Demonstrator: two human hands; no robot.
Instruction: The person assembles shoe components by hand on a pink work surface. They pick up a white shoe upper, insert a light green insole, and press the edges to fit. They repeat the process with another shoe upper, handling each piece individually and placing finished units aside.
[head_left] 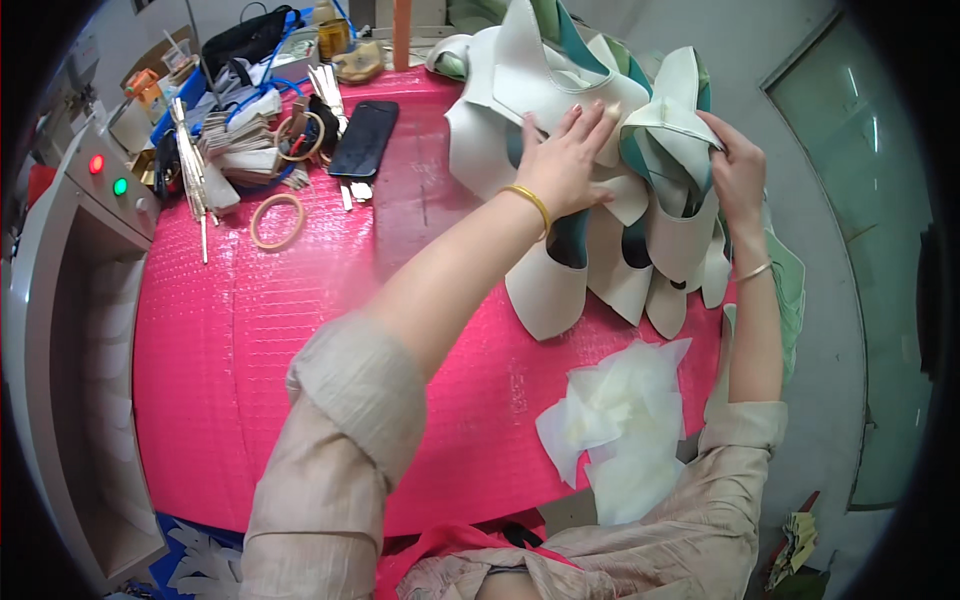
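Observation:
A pile of white shoe uppers (545,300) with green lining lies at the table's far right. My left hand (572,160) rests on the uppers with its fingers outstretched, holding none of them. My right hand (738,165) pinches the edge of one white shoe upper (682,235) at the right of the pile. Its thumb is partly hidden behind that piece. Nearer to me, a loose heap of thin translucent white sheets (625,420) lies by my right forearm.
The table has a pink cover (300,400). At the back left lie a black phone (364,140), a tape roll (278,222), bundles of pale strips (245,145) and other clutter. A grey machine (60,300) with red and green buttons stands along the left edge.

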